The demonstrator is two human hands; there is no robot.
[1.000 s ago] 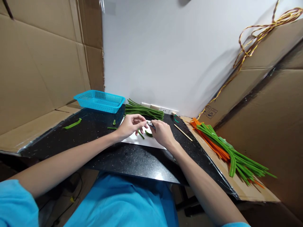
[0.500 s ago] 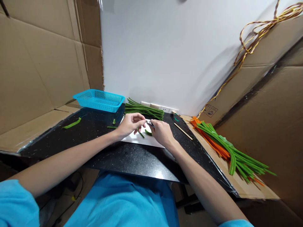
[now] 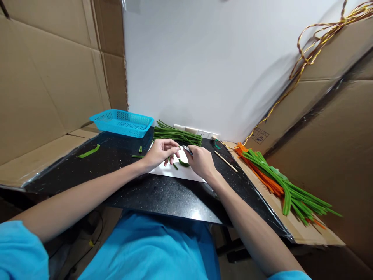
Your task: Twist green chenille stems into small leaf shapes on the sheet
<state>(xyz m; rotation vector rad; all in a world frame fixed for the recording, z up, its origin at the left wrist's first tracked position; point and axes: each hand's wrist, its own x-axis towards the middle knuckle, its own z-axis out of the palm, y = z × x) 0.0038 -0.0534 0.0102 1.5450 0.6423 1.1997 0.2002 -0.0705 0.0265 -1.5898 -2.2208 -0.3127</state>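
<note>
Over a white sheet [image 3: 183, 176], my left hand [image 3: 159, 154] pinches with thumb and forefinger the end of what looks like a green chenille stem [image 3: 175, 166], part of which shows below the fingers. My right hand [image 3: 201, 160] is closed around a small metal tool, perhaps pliers [image 3: 187, 149]; its tip points at the left fingertips and most of it is hidden in the palm. Beneath the hands a curved green fuzzy piece [image 3: 183, 163] lies on the sheet.
A blue basket [image 3: 124, 130] stands back left, beside a dark green bundle of stems [image 3: 177, 135]. A thin wooden stick [image 3: 225, 161] lies right of the sheet. Green strips [image 3: 279, 181] and orange strips [image 3: 262, 177] rest on cardboard at right. A loose green strip [image 3: 89, 151] lies left.
My right hand has drawn slightly to the right, and the metal tool's tip now sits a little apart from the left fingertips. The left hand stays almost still.
</note>
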